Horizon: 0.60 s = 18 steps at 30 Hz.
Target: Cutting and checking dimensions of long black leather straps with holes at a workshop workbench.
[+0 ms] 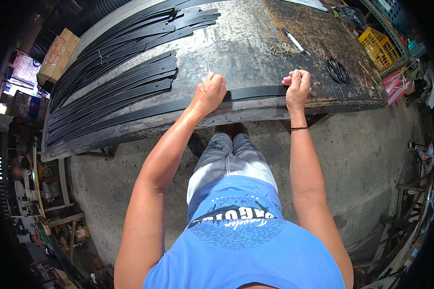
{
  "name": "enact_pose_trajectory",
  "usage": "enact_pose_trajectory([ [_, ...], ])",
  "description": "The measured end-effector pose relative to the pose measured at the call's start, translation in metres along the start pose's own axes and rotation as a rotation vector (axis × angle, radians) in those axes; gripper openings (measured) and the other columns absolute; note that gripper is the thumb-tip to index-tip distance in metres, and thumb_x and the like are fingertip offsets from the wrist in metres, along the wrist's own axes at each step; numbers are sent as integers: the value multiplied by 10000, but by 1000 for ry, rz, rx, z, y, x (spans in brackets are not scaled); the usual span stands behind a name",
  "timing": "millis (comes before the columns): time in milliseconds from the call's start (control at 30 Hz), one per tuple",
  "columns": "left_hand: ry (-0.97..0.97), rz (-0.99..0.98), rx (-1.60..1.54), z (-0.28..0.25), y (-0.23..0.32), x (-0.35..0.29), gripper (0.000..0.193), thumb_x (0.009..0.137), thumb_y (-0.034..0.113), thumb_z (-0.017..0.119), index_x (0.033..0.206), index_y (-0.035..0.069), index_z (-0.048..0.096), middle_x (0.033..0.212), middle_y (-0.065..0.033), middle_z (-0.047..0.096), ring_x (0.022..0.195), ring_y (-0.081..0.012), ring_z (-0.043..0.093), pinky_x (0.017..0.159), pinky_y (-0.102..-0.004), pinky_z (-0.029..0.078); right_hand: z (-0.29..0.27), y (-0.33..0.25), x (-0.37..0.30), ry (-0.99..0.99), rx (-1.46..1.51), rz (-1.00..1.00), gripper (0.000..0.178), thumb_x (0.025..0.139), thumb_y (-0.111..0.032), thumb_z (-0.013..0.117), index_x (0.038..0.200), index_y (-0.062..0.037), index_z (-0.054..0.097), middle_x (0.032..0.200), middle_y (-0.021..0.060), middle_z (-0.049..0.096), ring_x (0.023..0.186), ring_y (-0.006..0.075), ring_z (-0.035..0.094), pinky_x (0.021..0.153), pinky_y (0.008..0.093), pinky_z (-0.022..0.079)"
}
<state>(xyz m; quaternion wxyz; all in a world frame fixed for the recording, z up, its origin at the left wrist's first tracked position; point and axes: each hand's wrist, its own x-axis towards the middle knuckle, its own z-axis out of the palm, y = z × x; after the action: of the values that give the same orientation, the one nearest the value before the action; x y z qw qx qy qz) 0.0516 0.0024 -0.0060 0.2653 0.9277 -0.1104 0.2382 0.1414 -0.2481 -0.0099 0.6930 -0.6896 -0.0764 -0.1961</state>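
Observation:
A long black strap (255,92) with stitched edges lies along the table's front edge. My left hand (210,92) is closed in a fist over the strap's middle; its fingertips point away from me, and what they pinch, if anything, is hidden. At the strap's right end, my right hand (298,89) has its fingers curled closed, and the end disappears behind them. To the left, a row of similar black straps (144,79) is laid side by side. Behind that row, a larger bundle of black straps (135,41) is tied with a thin string.
Black-handled scissors (337,71) lie right of my right hand. Farther back are a white marker (293,40) and a tangle of thread (280,49). A yellow crate (378,48) stands beyond the worn table (246,55) at right, and a cardboard box (60,54) at left.

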Motion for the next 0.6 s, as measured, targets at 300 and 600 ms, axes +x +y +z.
enact_pose_trajectory([
  [300, -293, 149, 116, -12, 13, 14, 55, 863, 106, 563, 870, 51, 557, 880, -158, 574, 852, -385, 610, 695, -469, 506, 0, 5, 1, -4, 7, 0, 248, 1020, -238, 451, 912, -17, 480, 711, 58, 577, 594, 125, 586, 586, 270, 507],
  [600, -136, 45, -102, -16, 0, 2, 134, 860, 62, 565, 981, 56, 621, 900, -145, 588, 846, -373, 595, 731, -431, 498, 2, 4, -3, -19, -32, 20, 251, 1017, -248, 452, 913, -22, 484, 721, 57, 579, 608, 125, 589, 597, 280, 509],
])
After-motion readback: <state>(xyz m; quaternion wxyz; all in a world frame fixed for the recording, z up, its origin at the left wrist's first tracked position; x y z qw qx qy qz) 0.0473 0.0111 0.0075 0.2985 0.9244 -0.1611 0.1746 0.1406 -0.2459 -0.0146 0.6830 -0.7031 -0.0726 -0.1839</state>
